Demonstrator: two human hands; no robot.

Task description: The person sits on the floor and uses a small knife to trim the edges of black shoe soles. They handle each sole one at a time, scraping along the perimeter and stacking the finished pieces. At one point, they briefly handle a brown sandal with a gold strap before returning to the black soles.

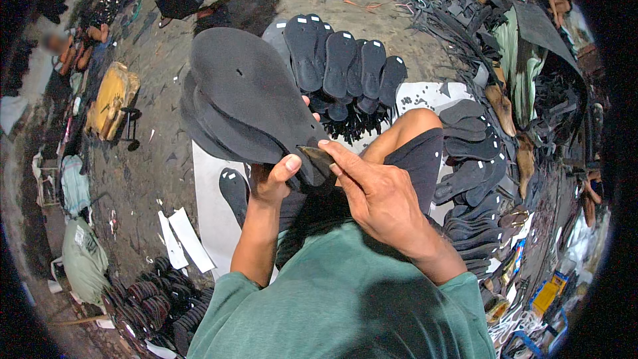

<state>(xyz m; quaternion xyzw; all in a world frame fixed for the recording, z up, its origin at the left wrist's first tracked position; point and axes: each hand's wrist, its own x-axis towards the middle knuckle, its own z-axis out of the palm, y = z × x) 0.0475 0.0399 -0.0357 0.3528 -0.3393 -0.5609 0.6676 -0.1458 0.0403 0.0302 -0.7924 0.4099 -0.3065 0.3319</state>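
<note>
While I watch through the head camera, the landmark I steer by is the stack of black foam soles (246, 96) held up in front of the chest. Its long axis runs from the upper left, where the broad toe ends fan out, down to the lower right, where the narrow heel ends come together. Both hands meet the stack at that heel end, so the whole length of it lies up and to the left of the fingers.

My left hand (272, 183) sits just under the heel end, clenched around the lower edges, with the thumb pressed up against the underside. My right hand (379, 196) comes in from the right of the stack, its forefinger and thumb closed on the heel tip, where a small brownish piece (316, 154) shows; I cannot tell whether that is a tool or part of a sole. The right hand is the one nearer the tip; the left carries the weight.

Beyond the stack, further from me, a row of dark soles with white tags (345, 66) stands fanned on end. Right of the stack, past my bare knee (415, 126), more dark soles (475, 179) lie heaped. Below the stack a single sole (234, 189) lies on a white sheet (216, 226), and further left of it sits a yellow bundle (113, 100) on the ground.
</note>
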